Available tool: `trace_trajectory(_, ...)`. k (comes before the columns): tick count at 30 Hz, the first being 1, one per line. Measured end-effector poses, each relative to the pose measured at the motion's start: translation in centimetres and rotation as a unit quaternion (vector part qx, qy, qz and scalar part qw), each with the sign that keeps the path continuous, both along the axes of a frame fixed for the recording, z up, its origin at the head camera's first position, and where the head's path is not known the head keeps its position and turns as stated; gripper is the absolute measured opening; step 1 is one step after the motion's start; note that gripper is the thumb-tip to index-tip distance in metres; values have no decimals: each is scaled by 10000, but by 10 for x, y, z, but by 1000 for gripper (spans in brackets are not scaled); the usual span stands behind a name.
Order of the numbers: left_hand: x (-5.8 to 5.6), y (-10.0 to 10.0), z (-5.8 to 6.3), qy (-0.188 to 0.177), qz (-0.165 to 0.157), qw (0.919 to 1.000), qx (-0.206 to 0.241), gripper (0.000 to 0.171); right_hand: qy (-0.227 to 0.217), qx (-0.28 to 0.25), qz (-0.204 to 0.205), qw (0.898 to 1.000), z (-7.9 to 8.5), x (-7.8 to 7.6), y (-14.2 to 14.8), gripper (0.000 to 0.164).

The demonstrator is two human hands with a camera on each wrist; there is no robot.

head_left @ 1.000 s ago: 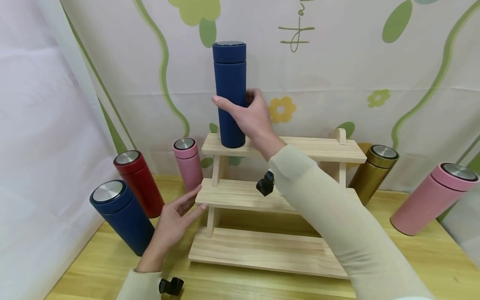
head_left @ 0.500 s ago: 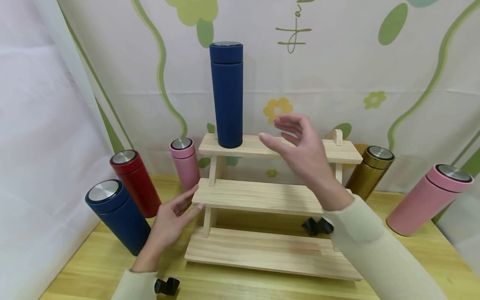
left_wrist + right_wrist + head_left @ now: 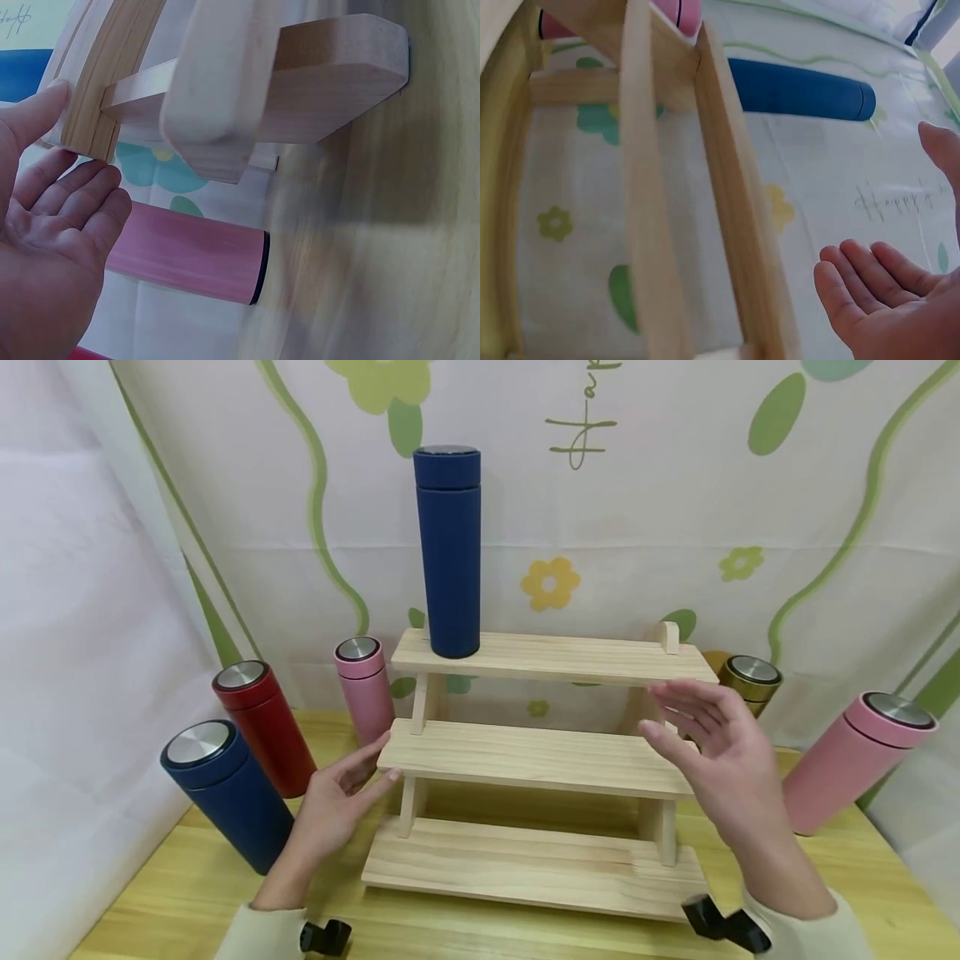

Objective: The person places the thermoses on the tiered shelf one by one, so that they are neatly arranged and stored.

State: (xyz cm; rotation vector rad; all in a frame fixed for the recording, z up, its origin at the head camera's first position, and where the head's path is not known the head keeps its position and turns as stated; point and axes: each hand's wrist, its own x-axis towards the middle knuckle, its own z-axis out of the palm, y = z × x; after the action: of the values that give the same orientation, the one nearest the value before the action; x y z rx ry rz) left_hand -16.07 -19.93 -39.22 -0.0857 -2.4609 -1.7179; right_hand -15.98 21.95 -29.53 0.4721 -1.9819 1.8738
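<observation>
A three-tier wooden display stand (image 3: 517, 758) stands on the table. My left hand (image 3: 330, 810) holds the left end of its middle shelf; in the left wrist view the thumb lies on one side of the board and the fingertips (image 3: 109, 176) on the other. On the left part of the top shelf a tall blue vacuum flask (image 3: 450, 560) stands upright, touched by neither hand. My right hand (image 3: 723, 760) is in the air by the stand's right end, fingers loosely bent and holding nothing. It partly covers a gold flask (image 3: 753, 672).
Left of the stand are a second blue flask (image 3: 228, 793), a red flask (image 3: 264, 727) and a pink flask (image 3: 365, 693). Another pink flask (image 3: 851, 764) stands at the far right. Behind hangs a patterned cloth (image 3: 637, 502); the tabletop (image 3: 165, 893) is wood.
My right hand has let go of the blue flask on the top shelf and moved down to the right. The left hand stays at the middle shelf.
</observation>
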Motion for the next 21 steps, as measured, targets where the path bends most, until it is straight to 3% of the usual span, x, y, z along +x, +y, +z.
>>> trace_trajectory(10, 0, 3, -1, 22, 39, 10000, -81, 59, -247, -478, -553, 9970, -45, 11, 53, 51)
trace_trajectory(21, -1, 1, -2, 88, 13, 9998, -149, 59, -976, -671, -1461, 9822, -56, 15, 100, 49)
